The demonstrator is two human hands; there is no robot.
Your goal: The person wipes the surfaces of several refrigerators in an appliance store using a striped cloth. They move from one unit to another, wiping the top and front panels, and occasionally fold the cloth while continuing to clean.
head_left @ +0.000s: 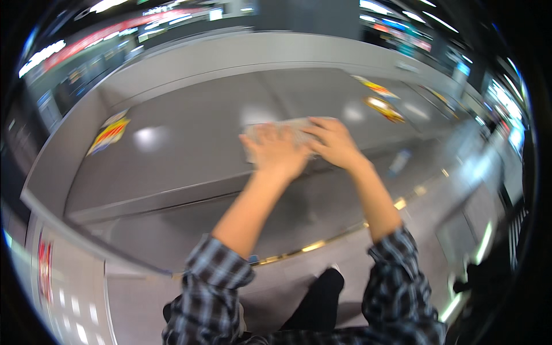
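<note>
A pale grey cloth [293,124] lies flat on the grey counter top [201,138], near the counter's front edge. Over its left part rests my left hand [279,150], palm down with the fingers spread. At the cloth's right end my right hand [333,144] presses down, its fingers stretched out and apart. Both hands are close together, and motion blurs them slightly. The cloth's underside and the parts beneath my palms are hidden.
A yellow and red packet [108,135] lies at the counter's left side. Toward the back right lie a similar packet [375,87] and a brown and yellow one [384,109]. A low grey wall [230,54] borders the counter's back; a lower ledge [172,227] runs along the front.
</note>
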